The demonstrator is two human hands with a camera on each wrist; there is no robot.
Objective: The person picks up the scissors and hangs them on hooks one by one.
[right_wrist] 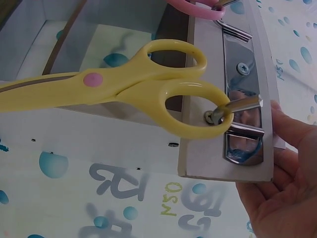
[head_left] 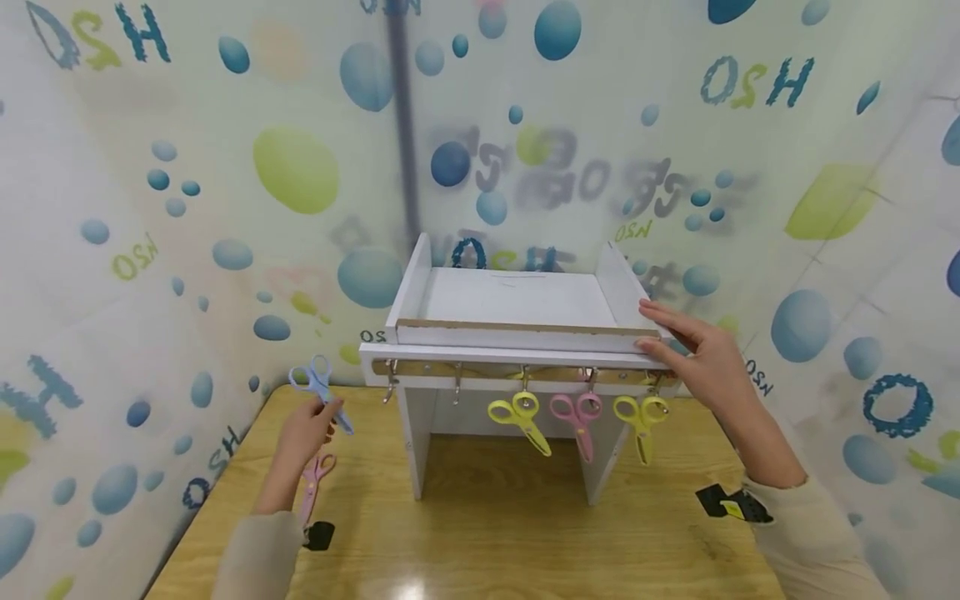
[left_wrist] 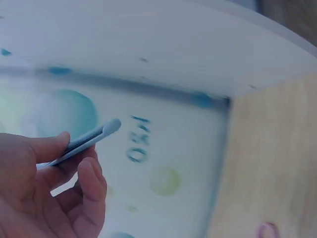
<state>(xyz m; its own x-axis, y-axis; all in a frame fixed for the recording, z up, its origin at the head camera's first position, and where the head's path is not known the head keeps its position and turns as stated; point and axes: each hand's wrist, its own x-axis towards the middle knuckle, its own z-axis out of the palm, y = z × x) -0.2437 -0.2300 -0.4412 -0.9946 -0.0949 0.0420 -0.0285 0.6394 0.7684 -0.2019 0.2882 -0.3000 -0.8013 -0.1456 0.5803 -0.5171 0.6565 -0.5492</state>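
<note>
Blue scissors (head_left: 318, 383) are pinched by the blade end in my left hand (head_left: 303, 435), handles up, left of a white shelf stand (head_left: 517, 337). In the left wrist view, thumb and fingers hold the blue scissors (left_wrist: 89, 141) edge-on. My right hand (head_left: 701, 354) grips the shelf's right end, thumb on the front and fingers at the side panel. From the metal hook rail (head_left: 491, 373) hang yellow scissors (head_left: 522, 421), pink scissors (head_left: 577, 423) and another yellow pair (head_left: 642, 427). The right wrist view shows yellow scissors (right_wrist: 148, 84) looped over the end hook.
Another pair of pink scissors (head_left: 315, 483) lies on the wooden table (head_left: 510, 550), beneath and beside my left forearm. Two bare hooks (head_left: 457, 385) are at the rail's left. Patterned curtains (head_left: 300, 167) surround the table at back and sides.
</note>
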